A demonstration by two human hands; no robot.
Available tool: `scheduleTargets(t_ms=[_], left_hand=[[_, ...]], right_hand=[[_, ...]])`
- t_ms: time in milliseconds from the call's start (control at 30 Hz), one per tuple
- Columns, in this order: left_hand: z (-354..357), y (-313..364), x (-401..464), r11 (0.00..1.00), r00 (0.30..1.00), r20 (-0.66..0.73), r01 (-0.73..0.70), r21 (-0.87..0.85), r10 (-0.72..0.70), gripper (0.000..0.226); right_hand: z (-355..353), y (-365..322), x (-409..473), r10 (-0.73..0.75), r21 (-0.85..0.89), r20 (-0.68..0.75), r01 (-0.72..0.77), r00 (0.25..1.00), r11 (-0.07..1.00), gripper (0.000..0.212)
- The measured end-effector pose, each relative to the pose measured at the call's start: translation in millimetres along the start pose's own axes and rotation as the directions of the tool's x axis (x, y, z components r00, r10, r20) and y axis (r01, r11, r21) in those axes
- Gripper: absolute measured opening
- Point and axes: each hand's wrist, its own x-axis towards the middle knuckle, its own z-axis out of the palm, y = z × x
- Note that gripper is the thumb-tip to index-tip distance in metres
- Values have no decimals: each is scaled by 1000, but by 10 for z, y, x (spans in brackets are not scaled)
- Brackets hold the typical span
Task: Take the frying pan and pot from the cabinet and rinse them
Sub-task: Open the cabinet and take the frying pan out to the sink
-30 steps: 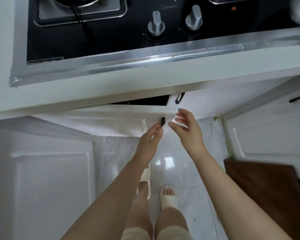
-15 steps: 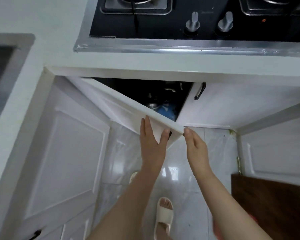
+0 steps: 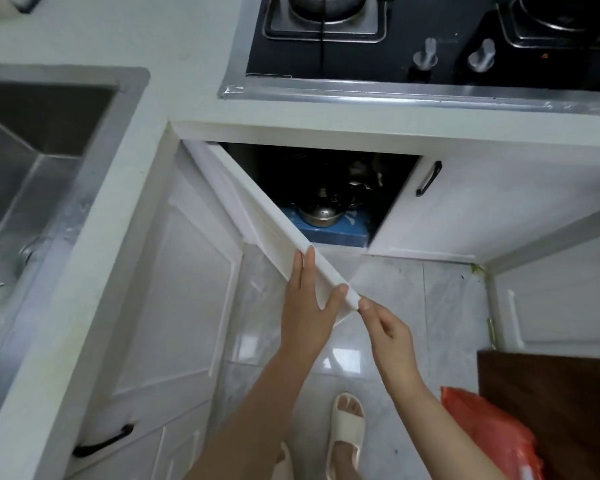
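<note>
The white cabinet door [image 3: 257, 206] under the stove stands partly swung out. My left hand [image 3: 309, 306] lies flat against the door's outer face, fingers straight, thumb hooked over its top edge. My right hand [image 3: 385, 323] touches the door's free corner with its fingertips. Inside the dark cabinet a shiny steel pot [image 3: 321, 213] with a lid knob sits on a blue box [image 3: 336, 232]. More dark cookware [image 3: 361, 174] lies behind it, too dim to identify. No frying pan can be made out.
A steel sink [image 3: 32, 161] is set in the white counter at the left. The gas stove [image 3: 430, 39] with two knobs is above the cabinet. The right cabinet door [image 3: 482, 206] with a black handle stays closed. A brown board [image 3: 551, 403] and an orange bag [image 3: 492, 431] are at the lower right.
The door has swung wider open, showing the pot and blue box. My left hand moved from the handle to the door's face and edge. The view shifted left, revealing the sink.
</note>
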Motion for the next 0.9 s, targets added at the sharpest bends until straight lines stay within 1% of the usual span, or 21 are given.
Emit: scheduleTargets(t_ms=[100,200,333,400,433,500,567,600,700,767,833,900], left_hand=[[-312,-191,-150,995,999,36,-25,102,21,75],[-679,-372,-343,980,998,55,-53,193,43,69],[-1127,-640,-574,968,998,38,-64,244,56,57],[-1297,-758,-674,976,998,9,-56,210,56,52],[-1364,-809,-725,986,999,-14,-32,164,35,49],[-1465,-889,-825,998,997,-60,54,23,-52,45],[-1533,-971,-906,988,988,-87,122,-99,-131,42],[-1560,-1012,-936,984,984,-102,132,-122,-144,41],[-1629,-1112,-981,982,978,-154,118,-145,-141,38],[-1668,-1150,-1006,985,967,-215,111,-136,-138,36],[-1705,-1170,-1045,984,937,-314,116,-132,-153,33],[-1711,-1180,-1122,982,894,-409,146,-117,-181,33]], right_hand=[[260,59,-272,17,31,58,-19,998,999,19],[583,105,-532,18,41,136,-23,991,999,20],[1027,99,-746,26,70,257,-46,966,996,25],[1213,77,-790,49,87,304,-79,951,993,29],[1296,55,-799,67,92,325,-102,943,991,33],[1436,-14,-784,101,76,382,-140,918,987,40],[1553,-101,-729,130,35,431,-160,893,986,39],[1599,-148,-691,138,21,444,-164,885,986,37],[1748,-270,-551,132,-42,492,-128,860,991,37],[1849,-308,-484,141,-97,518,-106,844,990,41],[1942,-310,-444,162,-103,515,-126,842,987,45],[2051,-302,-426,181,-102,519,-150,835,983,42]])
